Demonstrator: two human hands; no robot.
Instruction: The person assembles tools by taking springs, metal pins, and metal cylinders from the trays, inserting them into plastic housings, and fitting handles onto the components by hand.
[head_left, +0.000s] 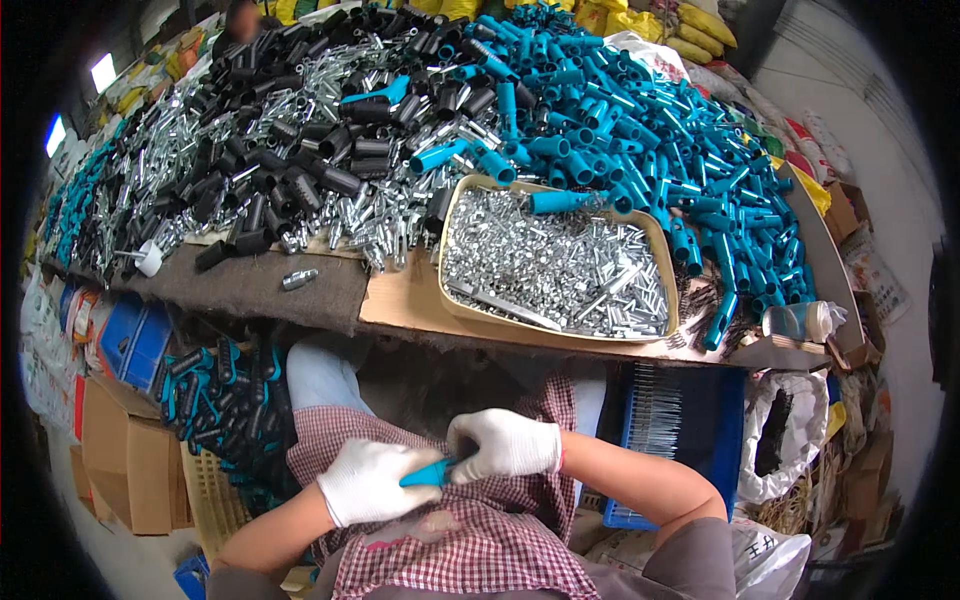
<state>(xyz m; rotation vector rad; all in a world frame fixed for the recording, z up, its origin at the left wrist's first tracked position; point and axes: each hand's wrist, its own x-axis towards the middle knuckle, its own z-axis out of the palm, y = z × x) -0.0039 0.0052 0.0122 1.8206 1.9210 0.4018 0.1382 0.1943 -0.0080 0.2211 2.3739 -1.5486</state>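
My left hand (383, 482), in a white knitted glove, is closed around a teal tubular plastic part (426, 474) above my lap. My right hand (503, 445), gloved the same way, has its fingers curled together at the right end of that part. What sits between the right fingers is hidden; only something small and dark shows there. Ahead of both hands, a cream tray (672, 290) full of small metal pins and fittings rests at the table's near edge.
Teal tubes (600, 110) heap the table's right side; black sleeves (325, 180) and metal rods (180, 165) cover the left. One loose metal fitting (299, 279) lies near the edge. Teal-and-black pieces (215, 400) pile below left. A blue crate (715, 430) holding thin metal rods stands right.
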